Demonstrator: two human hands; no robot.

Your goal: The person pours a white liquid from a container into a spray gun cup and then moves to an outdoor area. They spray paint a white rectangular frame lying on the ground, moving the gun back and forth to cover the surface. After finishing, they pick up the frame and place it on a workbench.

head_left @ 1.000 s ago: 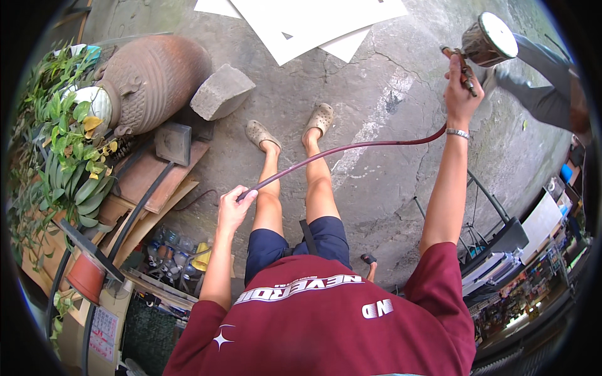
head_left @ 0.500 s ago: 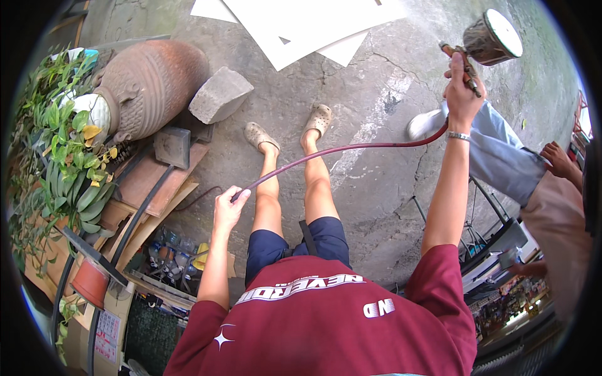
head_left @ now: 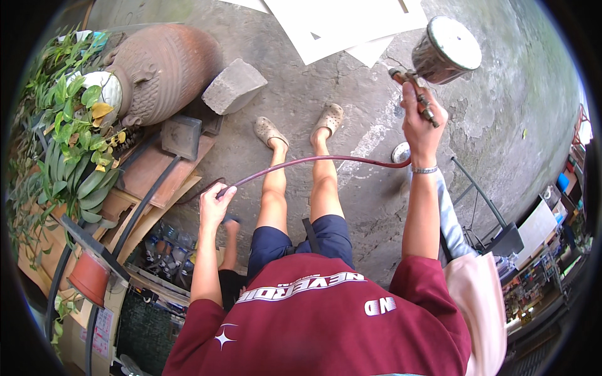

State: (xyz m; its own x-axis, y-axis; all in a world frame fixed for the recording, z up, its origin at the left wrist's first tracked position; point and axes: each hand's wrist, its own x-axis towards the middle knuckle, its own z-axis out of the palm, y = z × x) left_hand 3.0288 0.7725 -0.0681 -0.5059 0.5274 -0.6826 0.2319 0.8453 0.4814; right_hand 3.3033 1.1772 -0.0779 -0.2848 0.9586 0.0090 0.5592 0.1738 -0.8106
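Note:
In my right hand [head_left: 423, 128] is a paint spray gun [head_left: 414, 94], my fingers wrapped round its body. A round metal cup [head_left: 442, 59] with a pale, paint-marked top is fixed to the gun. From beside my right wrist a dark red hose [head_left: 313, 159] arcs across in front of my legs. My left hand [head_left: 213, 203] is closed round this hose at the left. White flat sheets [head_left: 357, 22] lie overlapping on the concrete at the far edge, left of the gun.
On the left stand a big clay jar [head_left: 169, 69], a concrete block [head_left: 234, 86], leafy plants [head_left: 81, 156] and wooden boards [head_left: 166, 175]. Another person's pink clothing [head_left: 476, 307] shows behind my right arm; someone's leg [head_left: 231, 247] is by my left. A metal frame [head_left: 480, 191] stands right.
My right hand and the spray gun have moved left and nearer. The faint mist by the nozzle no longer shows. The person at right has shifted behind my arm; another leg has appeared at left.

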